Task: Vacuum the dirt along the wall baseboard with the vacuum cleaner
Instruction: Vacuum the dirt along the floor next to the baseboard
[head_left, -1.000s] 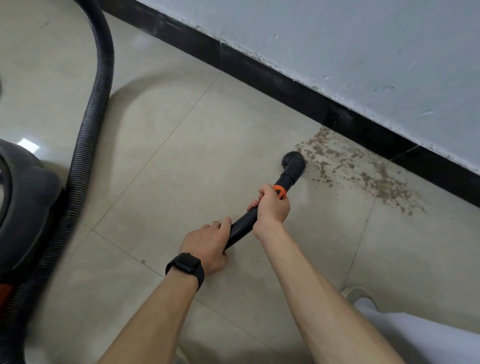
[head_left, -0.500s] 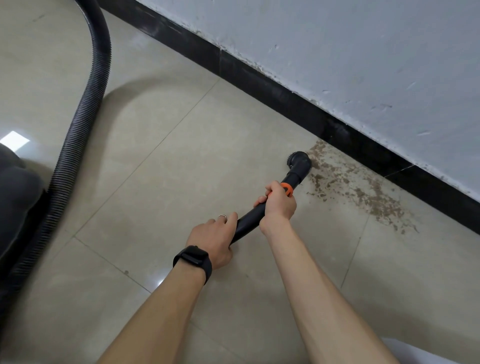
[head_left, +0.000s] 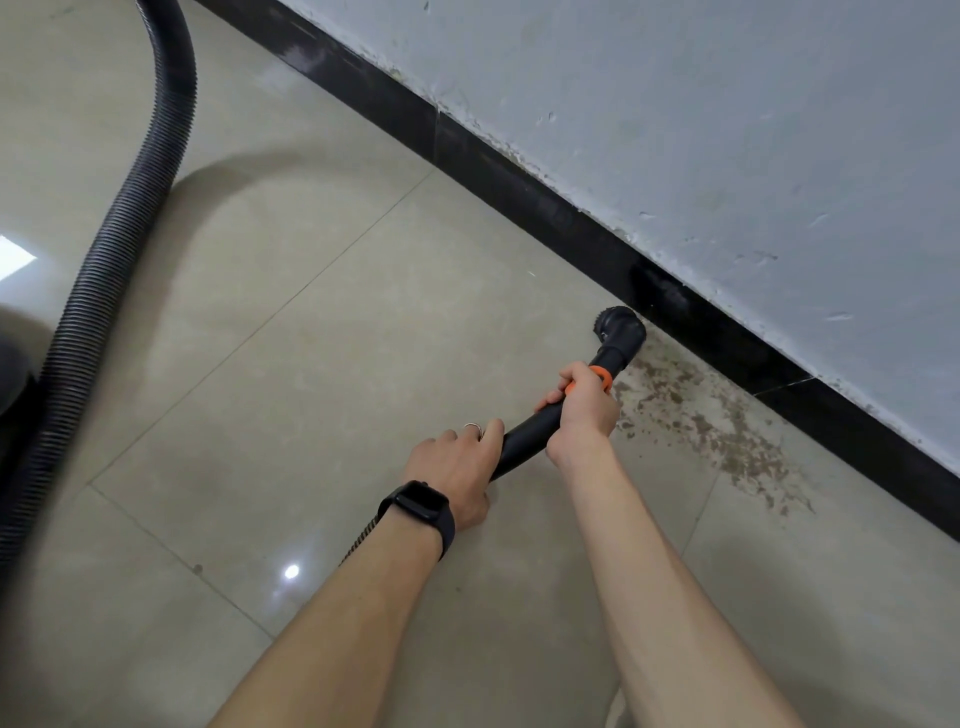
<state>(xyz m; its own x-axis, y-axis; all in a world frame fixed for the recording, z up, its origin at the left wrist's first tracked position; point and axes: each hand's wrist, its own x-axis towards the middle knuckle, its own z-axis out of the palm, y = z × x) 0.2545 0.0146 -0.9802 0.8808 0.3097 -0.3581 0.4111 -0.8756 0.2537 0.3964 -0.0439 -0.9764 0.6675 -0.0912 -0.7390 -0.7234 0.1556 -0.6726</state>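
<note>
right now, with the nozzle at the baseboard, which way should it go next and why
Probably sweep the nozzle rightward along the baseboard: the brown dirt lies on that side, and the left hand and right hand both hold the wand.

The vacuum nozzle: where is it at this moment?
In the head view, the vacuum nozzle sits right of centre, at the foot of the black baseboard, at the left end of the dirt patch, just beyond the right hand.

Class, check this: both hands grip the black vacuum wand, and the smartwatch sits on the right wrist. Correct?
No. The head view shows the smartwatch on the left wrist, not the right. Both the left hand and right hand do grip the wand.
</note>
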